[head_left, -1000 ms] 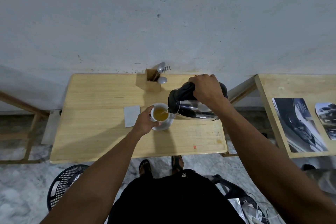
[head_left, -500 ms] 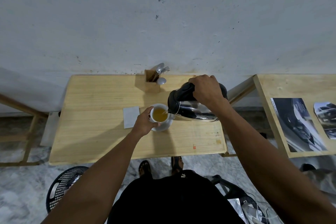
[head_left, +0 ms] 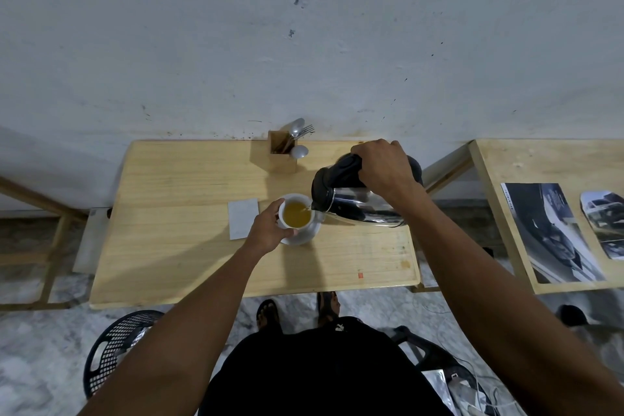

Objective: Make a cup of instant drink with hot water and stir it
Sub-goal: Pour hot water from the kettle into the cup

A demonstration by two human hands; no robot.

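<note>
A white cup (head_left: 297,213) of amber drink sits on a white saucer (head_left: 309,235) near the middle of the wooden table (head_left: 189,246). My left hand (head_left: 268,230) grips the cup's left side. My right hand (head_left: 383,169) holds the black handle of a shiny steel kettle (head_left: 358,209), which is tilted left with its spout at the cup's right rim and a thin stream running in. A wooden holder (head_left: 282,154) with spoons and a fork stands at the table's far edge.
A white sachet or paper (head_left: 243,218) lies just left of the cup. A second wooden table (head_left: 506,179) with printed pictures (head_left: 547,230) stands to the right. Black plastic stools (head_left: 118,344) and cables are on the marble floor near my feet.
The kettle stays tilted and the pour goes on; the drink in the cup stands a little higher. Both hands keep their grips and hardly move.
</note>
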